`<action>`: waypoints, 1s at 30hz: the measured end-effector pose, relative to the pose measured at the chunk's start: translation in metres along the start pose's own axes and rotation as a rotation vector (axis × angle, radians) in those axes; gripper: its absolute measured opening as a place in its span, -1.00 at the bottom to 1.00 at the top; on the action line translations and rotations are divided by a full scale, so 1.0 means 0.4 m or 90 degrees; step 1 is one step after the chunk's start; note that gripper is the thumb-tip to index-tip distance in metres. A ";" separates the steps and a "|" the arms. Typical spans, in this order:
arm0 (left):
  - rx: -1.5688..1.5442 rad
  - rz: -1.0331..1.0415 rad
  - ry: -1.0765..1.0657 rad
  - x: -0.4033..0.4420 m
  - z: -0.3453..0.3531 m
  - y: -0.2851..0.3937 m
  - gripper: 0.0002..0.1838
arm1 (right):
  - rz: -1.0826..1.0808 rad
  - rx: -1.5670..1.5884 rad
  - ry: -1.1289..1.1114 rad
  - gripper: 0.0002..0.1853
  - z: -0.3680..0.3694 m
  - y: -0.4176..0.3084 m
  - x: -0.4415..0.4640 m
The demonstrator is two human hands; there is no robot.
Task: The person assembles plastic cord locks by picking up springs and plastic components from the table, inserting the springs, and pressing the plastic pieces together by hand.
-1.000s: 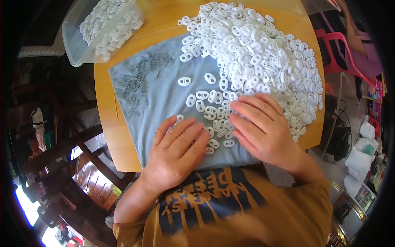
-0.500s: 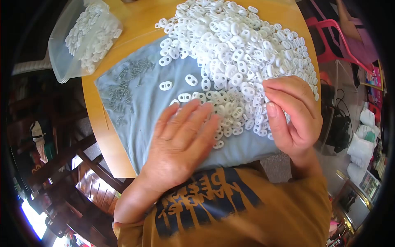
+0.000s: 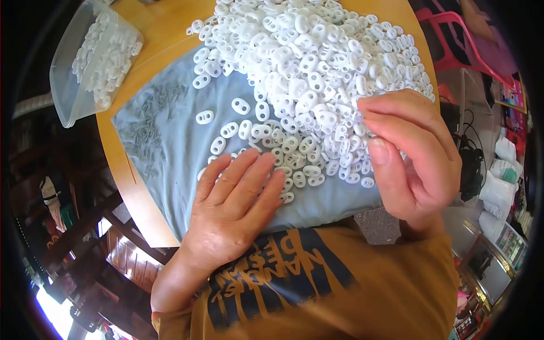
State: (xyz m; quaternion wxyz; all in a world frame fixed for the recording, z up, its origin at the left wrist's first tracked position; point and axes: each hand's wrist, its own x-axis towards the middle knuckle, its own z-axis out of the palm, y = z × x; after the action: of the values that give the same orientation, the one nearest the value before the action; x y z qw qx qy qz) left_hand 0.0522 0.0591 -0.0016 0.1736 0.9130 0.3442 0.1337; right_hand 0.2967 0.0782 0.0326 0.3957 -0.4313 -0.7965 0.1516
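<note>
My left hand [image 3: 229, 198] lies palm down with its fingers spread over the near edge of some loose white two-hole oval plastic pieces [image 3: 292, 144]. Its fingertips touch or hover just over them; I cannot tell which. To the right, my right hand [image 3: 416, 153] is raised beside the big heap of the same pieces [image 3: 294, 62], thumb and fingers pinched together. Whatever sits in that pinch is hidden by the fingertips. A few single pieces [image 3: 205, 117] lie apart on the grey-blue cloth [image 3: 198, 147]. Small dark metal springs [image 3: 147, 122] are scattered on the cloth's left side.
A clear plastic container [image 3: 63, 93] holding more white pieces stands at the upper left. Beneath the cloth is a wooden table [image 3: 139, 209]. Beyond its right side are a red chair [image 3: 473, 51] and part of another person [image 3: 479, 20].
Several more white pieces now lie spread left of the heap, near my left fingertips. My right hand has shifted slightly right, still pinched. The whole view has moved a little.
</note>
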 end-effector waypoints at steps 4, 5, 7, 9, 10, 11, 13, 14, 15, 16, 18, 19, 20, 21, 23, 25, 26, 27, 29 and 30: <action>-0.012 0.015 0.035 0.032 0.026 0.012 -0.64 | -0.014 0.018 -0.014 -0.82 -0.003 -0.007 0.009; -0.010 0.025 0.053 0.035 0.029 0.005 -0.64 | -0.020 0.019 -0.019 -0.82 -0.004 -0.007 0.010; -0.004 0.040 0.087 0.037 0.032 -0.011 -0.64 | -0.029 0.021 -0.030 -0.81 -0.002 -0.005 0.011; -0.028 0.034 0.121 0.055 0.038 -0.018 -0.65 | -0.024 0.031 -0.034 -0.82 0.007 -0.007 0.009; -0.039 0.032 0.138 0.064 0.040 -0.020 -0.65 | -0.028 0.034 -0.034 -0.82 0.011 -0.007 0.009; -0.039 0.028 0.135 0.072 0.045 -0.020 -0.66 | -0.031 0.037 -0.035 -0.82 0.015 -0.007 0.009; -0.042 0.022 0.130 0.088 0.055 -0.015 -0.69 | -0.049 0.032 -0.038 -0.82 0.016 -0.004 0.011; -0.039 0.023 0.132 0.092 0.056 -0.013 -0.69 | -0.055 0.029 -0.040 -0.83 0.016 -0.003 0.012; -0.036 0.023 0.134 0.096 0.057 -0.011 -0.70 | -0.056 0.028 -0.040 -0.83 0.016 -0.003 0.013; -0.033 0.024 0.136 0.098 0.057 -0.010 -0.70 | -0.059 0.025 -0.041 -0.83 0.017 -0.002 0.013; -0.041 0.027 0.124 0.100 0.055 -0.012 -0.70 | -0.067 0.019 -0.043 -0.83 0.019 0.001 0.013; -0.045 0.029 0.117 0.100 0.054 -0.014 -0.70 | -0.068 0.020 -0.042 -0.83 0.021 0.003 0.011; -0.044 0.031 0.114 0.100 0.053 -0.014 -0.70 | -0.069 0.022 -0.042 -0.83 0.024 0.004 0.010; -0.044 0.032 0.111 0.100 0.052 -0.014 -0.71 | -0.068 0.029 -0.041 -0.83 0.029 0.005 0.007; -0.043 0.036 0.106 0.098 0.050 -0.015 -0.72 | -0.068 0.034 -0.037 -0.83 0.033 0.005 0.006; -0.042 0.038 0.101 0.095 0.049 -0.017 -0.74 | -0.070 0.032 -0.033 -0.83 0.035 0.004 0.007; -0.050 0.039 0.104 0.095 0.052 -0.017 -0.75 | -0.071 0.031 -0.031 -0.83 0.035 0.003 0.006; -0.057 0.040 0.108 0.096 0.056 -0.019 -0.75 | -0.070 0.032 -0.030 -0.83 0.035 0.003 0.007; -0.070 0.041 0.112 0.101 0.060 -0.020 -0.77 | -0.068 0.033 -0.031 -0.83 0.035 0.001 0.008; -0.074 0.040 0.112 0.103 0.060 -0.020 -0.78 | -0.068 0.034 -0.034 -0.82 0.035 0.000 0.007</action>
State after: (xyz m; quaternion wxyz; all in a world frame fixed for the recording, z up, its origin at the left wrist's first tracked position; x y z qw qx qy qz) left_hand 0.0863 0.0872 -0.0213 0.1913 0.8964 0.3209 0.2386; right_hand 0.2852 0.0820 0.0250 0.3930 -0.3731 -0.8245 0.1628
